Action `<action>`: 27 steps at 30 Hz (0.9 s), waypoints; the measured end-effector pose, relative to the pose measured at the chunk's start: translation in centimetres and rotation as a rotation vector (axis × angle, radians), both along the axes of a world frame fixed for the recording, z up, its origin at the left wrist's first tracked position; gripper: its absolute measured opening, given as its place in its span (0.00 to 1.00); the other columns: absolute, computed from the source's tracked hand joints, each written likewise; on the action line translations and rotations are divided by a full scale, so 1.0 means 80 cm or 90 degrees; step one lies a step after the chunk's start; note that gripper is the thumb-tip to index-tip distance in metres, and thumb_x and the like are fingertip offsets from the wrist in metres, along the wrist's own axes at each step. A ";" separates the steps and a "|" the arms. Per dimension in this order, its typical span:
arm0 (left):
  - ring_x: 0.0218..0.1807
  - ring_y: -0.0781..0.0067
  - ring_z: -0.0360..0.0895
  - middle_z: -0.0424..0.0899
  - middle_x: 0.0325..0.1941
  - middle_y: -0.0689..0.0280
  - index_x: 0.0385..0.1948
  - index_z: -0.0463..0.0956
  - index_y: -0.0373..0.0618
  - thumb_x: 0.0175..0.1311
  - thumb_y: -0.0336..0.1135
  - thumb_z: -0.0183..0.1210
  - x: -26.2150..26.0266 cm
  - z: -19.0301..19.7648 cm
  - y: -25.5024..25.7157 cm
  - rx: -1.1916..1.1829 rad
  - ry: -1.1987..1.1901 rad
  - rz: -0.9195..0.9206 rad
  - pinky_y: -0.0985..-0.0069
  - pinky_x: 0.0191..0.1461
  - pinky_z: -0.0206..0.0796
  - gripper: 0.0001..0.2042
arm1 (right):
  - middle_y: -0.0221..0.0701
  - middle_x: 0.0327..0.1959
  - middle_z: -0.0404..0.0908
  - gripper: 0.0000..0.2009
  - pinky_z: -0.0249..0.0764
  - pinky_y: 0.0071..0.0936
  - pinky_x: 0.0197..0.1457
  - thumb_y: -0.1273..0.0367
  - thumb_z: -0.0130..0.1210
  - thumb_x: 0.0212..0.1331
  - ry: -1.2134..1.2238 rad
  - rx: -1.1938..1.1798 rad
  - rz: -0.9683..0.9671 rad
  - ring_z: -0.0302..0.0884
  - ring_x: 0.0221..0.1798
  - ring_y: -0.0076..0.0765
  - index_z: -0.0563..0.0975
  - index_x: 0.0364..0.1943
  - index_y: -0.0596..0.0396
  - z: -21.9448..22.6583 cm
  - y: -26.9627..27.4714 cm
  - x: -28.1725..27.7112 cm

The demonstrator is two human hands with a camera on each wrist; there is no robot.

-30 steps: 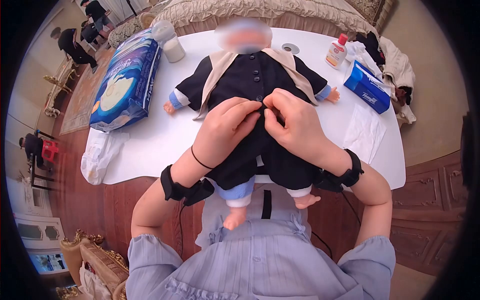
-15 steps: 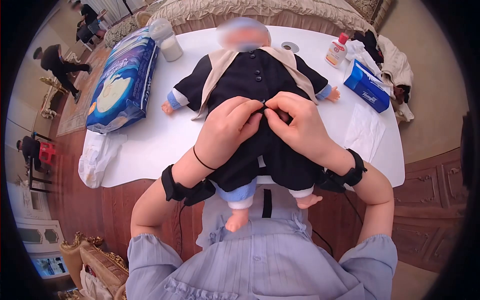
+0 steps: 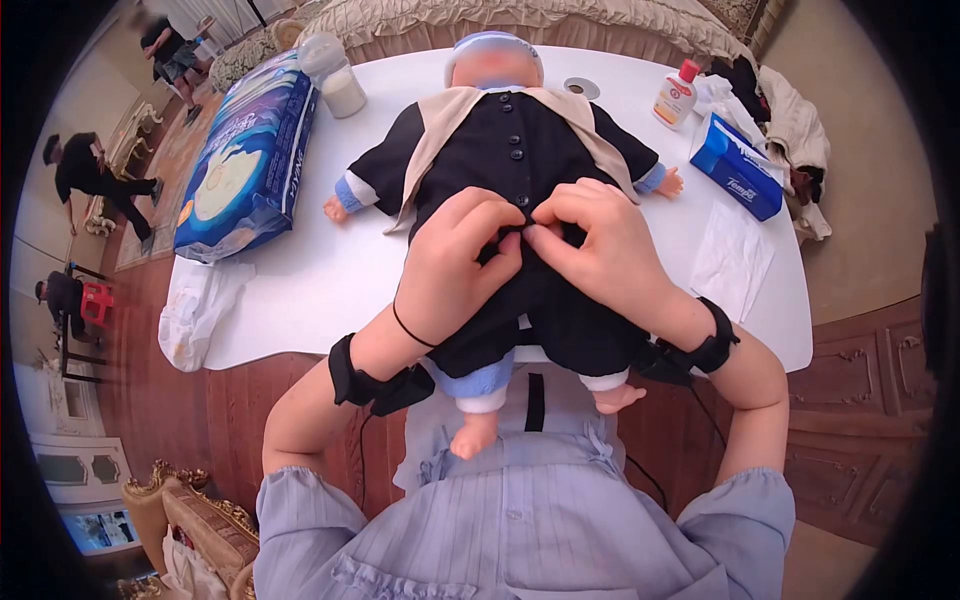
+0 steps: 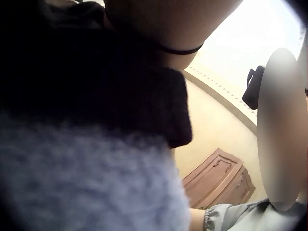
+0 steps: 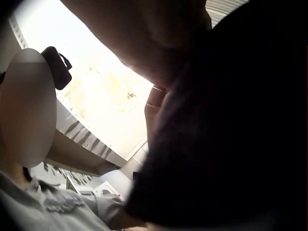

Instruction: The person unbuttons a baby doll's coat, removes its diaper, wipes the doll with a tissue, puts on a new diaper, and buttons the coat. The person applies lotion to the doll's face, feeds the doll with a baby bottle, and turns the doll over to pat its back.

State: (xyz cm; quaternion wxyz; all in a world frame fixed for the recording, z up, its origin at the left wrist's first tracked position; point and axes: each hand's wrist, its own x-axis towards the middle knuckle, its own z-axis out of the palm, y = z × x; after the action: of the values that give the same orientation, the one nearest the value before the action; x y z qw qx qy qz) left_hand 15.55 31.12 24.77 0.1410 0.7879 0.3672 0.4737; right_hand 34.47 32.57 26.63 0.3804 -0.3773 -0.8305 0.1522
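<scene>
Both your left hand (image 3: 460, 262) and right hand (image 3: 607, 243) seem to pinch the black doll outfit (image 3: 495, 176) beneath your fingertips, a button (image 3: 522, 201) just beyond them, and uneven tugging could make it slip free.

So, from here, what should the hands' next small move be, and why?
Probably to work the cloth of the black garment between the fingertips, perhaps to fasten it: the left hand and right hand both pinch its middle front, just below a visible button, with more above. Whether a button sits between the fingertips is too small to tell.
</scene>
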 end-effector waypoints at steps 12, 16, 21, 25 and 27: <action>0.28 0.63 0.75 0.74 0.26 0.63 0.27 0.73 0.42 0.49 0.35 0.69 -0.004 0.035 -0.038 -0.038 0.163 0.028 0.70 0.31 0.68 0.13 | 0.38 0.23 0.78 0.12 0.70 0.36 0.34 0.64 0.59 0.57 -0.003 -0.220 0.007 0.76 0.29 0.43 0.81 0.28 0.60 0.028 -0.018 0.017; 0.26 0.63 0.75 0.73 0.24 0.64 0.25 0.72 0.43 0.49 0.44 0.70 0.007 0.037 -0.043 -0.008 0.247 0.066 0.70 0.30 0.68 0.17 | 0.35 0.24 0.77 0.11 0.69 0.34 0.34 0.63 0.59 0.58 0.042 -0.176 0.167 0.75 0.30 0.39 0.83 0.31 0.58 0.018 -0.023 0.014; 0.31 0.78 0.77 0.80 0.31 0.65 0.33 0.76 0.41 0.58 0.35 0.66 -0.018 0.037 -0.035 -0.328 0.077 0.041 0.79 0.33 0.68 0.10 | 0.28 0.31 0.76 0.05 0.67 0.24 0.40 0.72 0.58 0.60 0.151 -0.244 0.190 0.73 0.35 0.29 0.83 0.36 0.56 0.031 -0.039 0.020; 0.37 0.88 0.76 0.80 0.35 0.74 0.38 0.77 0.37 0.64 0.28 0.62 -0.050 0.044 -0.025 -0.562 -0.300 -0.133 0.88 0.40 0.67 0.06 | 0.32 0.29 0.76 0.04 0.71 0.27 0.34 0.72 0.60 0.55 0.038 -0.035 0.007 0.76 0.31 0.35 0.80 0.30 0.59 0.026 -0.029 0.029; 0.37 0.91 0.75 0.80 0.37 0.75 0.41 0.77 0.40 0.64 0.28 0.62 -0.058 0.042 -0.020 -0.634 -0.303 -0.135 0.90 0.39 0.65 0.07 | 0.33 0.29 0.76 0.04 0.72 0.29 0.33 0.72 0.61 0.54 0.052 -0.078 0.006 0.77 0.32 0.37 0.80 0.29 0.58 0.025 -0.031 0.023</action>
State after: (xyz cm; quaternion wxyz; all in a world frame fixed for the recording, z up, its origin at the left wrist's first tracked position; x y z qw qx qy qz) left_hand 10.89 29.49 28.09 0.6219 0.5304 0.4233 0.3909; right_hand 36.34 30.12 28.59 0.3896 -0.3892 -0.8052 0.2201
